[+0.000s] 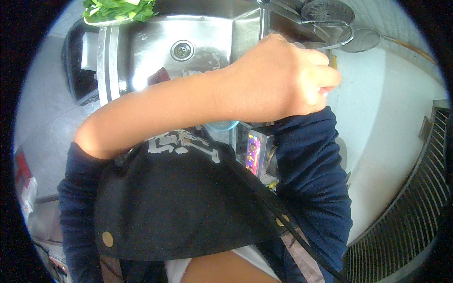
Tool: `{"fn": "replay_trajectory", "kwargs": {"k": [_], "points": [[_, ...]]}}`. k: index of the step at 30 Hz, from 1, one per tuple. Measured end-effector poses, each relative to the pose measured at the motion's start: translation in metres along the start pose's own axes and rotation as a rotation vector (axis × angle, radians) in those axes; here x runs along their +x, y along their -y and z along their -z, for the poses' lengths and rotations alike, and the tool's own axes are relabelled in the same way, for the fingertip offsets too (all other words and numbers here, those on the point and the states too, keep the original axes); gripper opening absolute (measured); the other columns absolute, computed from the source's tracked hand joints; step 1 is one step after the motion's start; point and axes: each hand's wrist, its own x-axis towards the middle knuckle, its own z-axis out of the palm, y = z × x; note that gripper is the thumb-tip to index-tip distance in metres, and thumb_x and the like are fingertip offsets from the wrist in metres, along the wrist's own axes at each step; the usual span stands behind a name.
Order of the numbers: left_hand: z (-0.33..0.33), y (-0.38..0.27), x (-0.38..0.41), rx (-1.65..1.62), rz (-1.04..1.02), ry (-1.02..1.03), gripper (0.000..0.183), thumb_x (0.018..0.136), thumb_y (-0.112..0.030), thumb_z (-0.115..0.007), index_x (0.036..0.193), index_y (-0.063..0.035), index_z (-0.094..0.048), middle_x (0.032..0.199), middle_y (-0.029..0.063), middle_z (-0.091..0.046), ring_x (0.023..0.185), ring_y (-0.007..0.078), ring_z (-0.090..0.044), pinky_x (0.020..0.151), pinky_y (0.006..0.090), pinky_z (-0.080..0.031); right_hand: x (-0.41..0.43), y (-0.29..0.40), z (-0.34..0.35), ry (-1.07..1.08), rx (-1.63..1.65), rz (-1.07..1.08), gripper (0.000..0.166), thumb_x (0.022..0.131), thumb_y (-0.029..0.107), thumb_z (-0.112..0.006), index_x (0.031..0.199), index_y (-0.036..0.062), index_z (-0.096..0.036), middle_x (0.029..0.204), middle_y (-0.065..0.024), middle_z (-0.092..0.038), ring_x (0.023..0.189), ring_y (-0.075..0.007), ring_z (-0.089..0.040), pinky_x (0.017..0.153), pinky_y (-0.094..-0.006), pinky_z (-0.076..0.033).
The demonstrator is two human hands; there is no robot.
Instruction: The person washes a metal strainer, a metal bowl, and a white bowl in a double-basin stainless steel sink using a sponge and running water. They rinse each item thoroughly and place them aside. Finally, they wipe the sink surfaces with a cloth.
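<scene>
My left hand [300,78] reaches across in front of me, its back to the camera and its fingers curled. It is beside the cuff of my dark blue right sleeve [308,148]; whether the fingers grip anything is hidden. My right hand is out of sight behind the left one. Beneath my left forearm lies a stainless steel sink [212,32] with a round drain [182,50], wet patches and a dark red object [159,76]. Chopped leafy greens [120,10] fill a pale container [106,23] at the sink's far left.
A round skimmer [327,12] and a wire strainer [361,39] are at the upper right, by the pale wall [382,92]. Below my forearm show a light blue round object [223,125] and a box with colourful print [253,152]. A black container [81,85] stands left; a metal grille [400,219] curves right.
</scene>
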Motion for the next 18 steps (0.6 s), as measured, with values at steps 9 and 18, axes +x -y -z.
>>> {"fn": "replay_trajectory", "kwargs": {"k": [9, 18], "points": [[0.014, 0.009, -0.019, 0.022, -0.067, 0.292, 0.006, 0.07, -0.013, -0.061, 0.074, -0.0089, -0.059, 0.078, 0.004, -0.052, 0.064, 0.0214, -0.057, 0.053, 0.0312, -0.049, 0.017, 0.004, 0.007, -0.029, -0.099, 0.097, 0.021, 0.086, 0.022, -0.05, 0.098, 0.0115, -0.064, 0.099, -0.0048, -0.063, 0.091, -0.0213, -0.06, 0.078, -0.0346, -0.05], [0.032, 0.032, -0.023, -0.107, 0.191, 0.152, 0.016, 0.07, -0.012, -0.062, 0.086, -0.0119, -0.06, 0.087, 0.0058, -0.055, 0.077, 0.0271, -0.057, 0.065, 0.0357, -0.047, -0.003, -0.003, -0.002, -0.031, -0.067, 0.065, 0.021, 0.086, 0.022, -0.05, 0.1, 0.0116, -0.063, 0.1, -0.0052, -0.063, 0.092, -0.0215, -0.06, 0.079, -0.0347, -0.05]]}}
